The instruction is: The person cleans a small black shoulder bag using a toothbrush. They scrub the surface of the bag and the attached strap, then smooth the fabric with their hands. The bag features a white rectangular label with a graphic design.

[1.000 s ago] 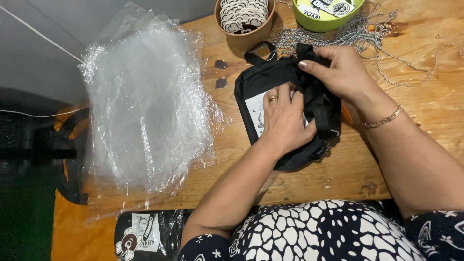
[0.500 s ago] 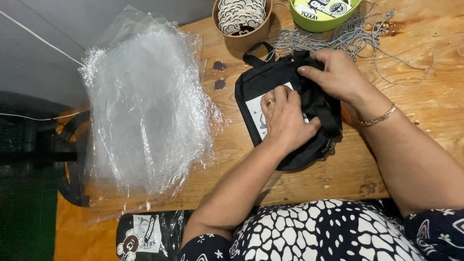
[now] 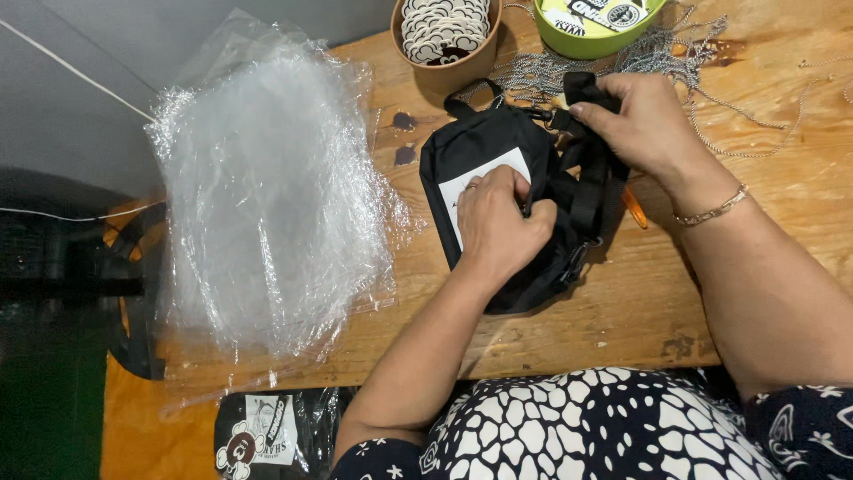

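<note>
A stack of crinkled clear plastic bags [image 3: 267,196] covers the wooden table's [image 3: 640,293] left part; right of it lies the black fabric pouch [image 3: 498,160], pressed under the left hand [image 3: 499,222], fingers curled shut on its white card [image 3: 471,182]; the right hand [image 3: 644,120] pinches the webbing strap [image 3: 582,89], lifted higher than half a second ago; thin metal chains [image 3: 711,53] trail behind.

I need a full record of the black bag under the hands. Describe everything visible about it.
The black bag is a small pouch of woven-looking fabric, lying flat on the wooden table. A white rectangular label sits on its upper face. The left hand presses on its middle, partly covering the label. The right hand pinches its black webbing strap, bunched along the right side.
</note>
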